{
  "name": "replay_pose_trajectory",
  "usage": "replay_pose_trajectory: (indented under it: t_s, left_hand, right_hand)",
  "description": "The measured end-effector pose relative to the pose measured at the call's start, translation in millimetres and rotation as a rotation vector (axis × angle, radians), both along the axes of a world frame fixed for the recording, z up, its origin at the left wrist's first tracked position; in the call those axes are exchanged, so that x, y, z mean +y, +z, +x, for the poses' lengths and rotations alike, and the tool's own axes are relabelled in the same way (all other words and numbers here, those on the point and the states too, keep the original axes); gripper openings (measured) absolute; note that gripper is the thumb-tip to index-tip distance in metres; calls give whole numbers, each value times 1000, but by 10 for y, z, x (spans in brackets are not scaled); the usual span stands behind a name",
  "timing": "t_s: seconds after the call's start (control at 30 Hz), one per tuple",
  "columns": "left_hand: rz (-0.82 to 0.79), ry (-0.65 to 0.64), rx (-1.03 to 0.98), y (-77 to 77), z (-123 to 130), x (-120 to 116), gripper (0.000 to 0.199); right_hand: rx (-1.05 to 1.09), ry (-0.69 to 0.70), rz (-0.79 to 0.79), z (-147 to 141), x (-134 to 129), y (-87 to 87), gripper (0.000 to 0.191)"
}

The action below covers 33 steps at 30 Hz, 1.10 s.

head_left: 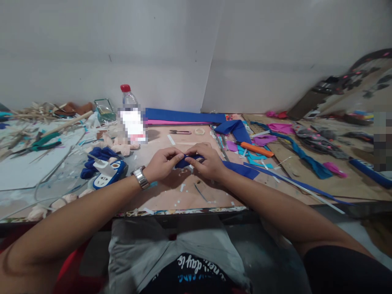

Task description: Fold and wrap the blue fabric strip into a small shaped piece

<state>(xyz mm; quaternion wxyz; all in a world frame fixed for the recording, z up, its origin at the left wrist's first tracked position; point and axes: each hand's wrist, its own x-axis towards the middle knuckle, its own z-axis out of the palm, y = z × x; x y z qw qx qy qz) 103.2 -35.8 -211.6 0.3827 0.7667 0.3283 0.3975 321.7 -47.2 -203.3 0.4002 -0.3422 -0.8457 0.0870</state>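
Note:
Both hands meet over the middle of the table. My left hand (166, 162), with a metal watch at its wrist, pinches the left end of a dark blue piece of fabric (183, 162). Wrapped round the other end is my right hand (206, 161), its thumb and fingers close to the left fingertips. Part of the fabric is hidden by the fingers. From under the right wrist a flat blue strip (241, 170) runs out to the right. Behind the hands lie small thread snips (180, 132) and a roll of tape (199, 131).
At the left are a power strip (107, 176), blue fabric flowers (99, 157) and green pliers (43, 143). A bottle (130, 100) stands behind. An orange cutter (256, 149), fabric scraps and a long white stick (309, 191) lie at the right.

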Motion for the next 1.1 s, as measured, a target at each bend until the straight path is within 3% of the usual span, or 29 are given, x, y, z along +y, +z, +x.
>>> replay_pose_trajectory:
  t_s: [0.27,0.73,1.1]
  left_hand:
    - [39,-9,22,-19,0,9,36]
    - [22,-38,29,-13,2,-13,42]
    - [-67,20,-7,-17,16,-12,38]
  right_hand:
    - [16,3,8,0,22,-21,28]
    - [-17,43,-27,0,5,-5,11]
    - [-7,27,-9,-15,13,-24,9]
